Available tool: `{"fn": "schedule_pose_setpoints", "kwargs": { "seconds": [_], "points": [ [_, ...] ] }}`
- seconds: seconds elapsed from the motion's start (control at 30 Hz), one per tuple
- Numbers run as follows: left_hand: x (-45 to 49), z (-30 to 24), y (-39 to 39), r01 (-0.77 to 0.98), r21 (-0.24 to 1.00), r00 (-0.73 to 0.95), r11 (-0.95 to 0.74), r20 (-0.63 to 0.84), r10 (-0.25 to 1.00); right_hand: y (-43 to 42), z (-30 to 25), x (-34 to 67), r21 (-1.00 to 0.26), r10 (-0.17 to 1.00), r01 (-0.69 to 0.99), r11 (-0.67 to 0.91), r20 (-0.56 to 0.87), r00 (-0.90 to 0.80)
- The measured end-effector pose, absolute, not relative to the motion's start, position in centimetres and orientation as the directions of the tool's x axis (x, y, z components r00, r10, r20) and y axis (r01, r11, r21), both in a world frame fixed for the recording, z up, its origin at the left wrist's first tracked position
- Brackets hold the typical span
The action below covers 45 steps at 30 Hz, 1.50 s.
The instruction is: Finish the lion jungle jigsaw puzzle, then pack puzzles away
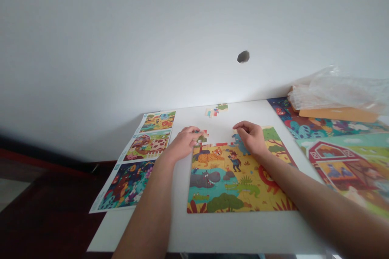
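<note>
A colourful animal jigsaw puzzle (237, 178) lies on the white table (219, 230), mostly put together, with a gap along its top edge. My left hand (182, 142) rests at the puzzle's top left corner, fingers curled and pinching a puzzle piece (203, 136) against the edge. My right hand (251, 135) sits at the top middle of the puzzle, fingers curled down onto the pieces there; whether it holds one I cannot make out. A few loose pieces (216, 110) lie farther back on the table.
A printed sheet with three picture guides (138, 162) lies left of the puzzle, hanging over the table edge. Finished puzzles (334, 145) cover the right side. A cardboard box in clear plastic (340, 97) sits at the back right. A white wall rises behind.
</note>
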<state>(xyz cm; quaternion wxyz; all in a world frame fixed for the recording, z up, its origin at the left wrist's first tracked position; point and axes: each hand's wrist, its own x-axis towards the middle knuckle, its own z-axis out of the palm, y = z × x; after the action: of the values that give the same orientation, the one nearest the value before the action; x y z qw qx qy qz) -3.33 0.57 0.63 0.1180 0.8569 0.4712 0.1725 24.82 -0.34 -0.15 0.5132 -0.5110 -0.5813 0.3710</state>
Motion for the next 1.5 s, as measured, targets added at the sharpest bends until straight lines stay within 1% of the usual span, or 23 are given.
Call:
{"fn": "schedule_pose_setpoints", "kwargs": {
  "seconds": [0.13, 0.4, 0.73, 1.17, 1.5],
  "points": [
    [-3.32, 0.62, 0.54, 0.762, 0.368, 0.5, -0.534, 0.191, 0.845, -0.38, -0.04, 24.8, -0.957, 0.975, 0.211, 0.201, 0.217, 0.055],
    [-3.24, 0.85, 0.28, 0.741, 0.382, 0.535, -0.551, 0.159, 0.83, -0.47, 0.2, 24.83, -0.956, 0.976, 0.217, 0.199, 0.213, 0.047],
    [-3.49, 0.15, 0.79, 0.774, 0.374, 0.478, -0.511, 0.182, 0.859, -0.32, -0.15, 24.84, -0.96, 0.977, 0.2, 0.195, 0.208, 0.044],
    [-3.43, 0.22, 0.89, 0.787, 0.402, 0.423, -0.468, 0.201, 0.884, -0.26, -0.29, 24.91, -0.955, 0.974, 0.214, 0.206, 0.22, 0.045],
    [-3.27, 0.14, 0.86, 0.779, 0.371, 0.455, -0.506, 0.222, 0.863, -0.29, -0.37, 24.97, -0.953, 0.973, 0.214, 0.213, 0.226, 0.038]
  ]
}}
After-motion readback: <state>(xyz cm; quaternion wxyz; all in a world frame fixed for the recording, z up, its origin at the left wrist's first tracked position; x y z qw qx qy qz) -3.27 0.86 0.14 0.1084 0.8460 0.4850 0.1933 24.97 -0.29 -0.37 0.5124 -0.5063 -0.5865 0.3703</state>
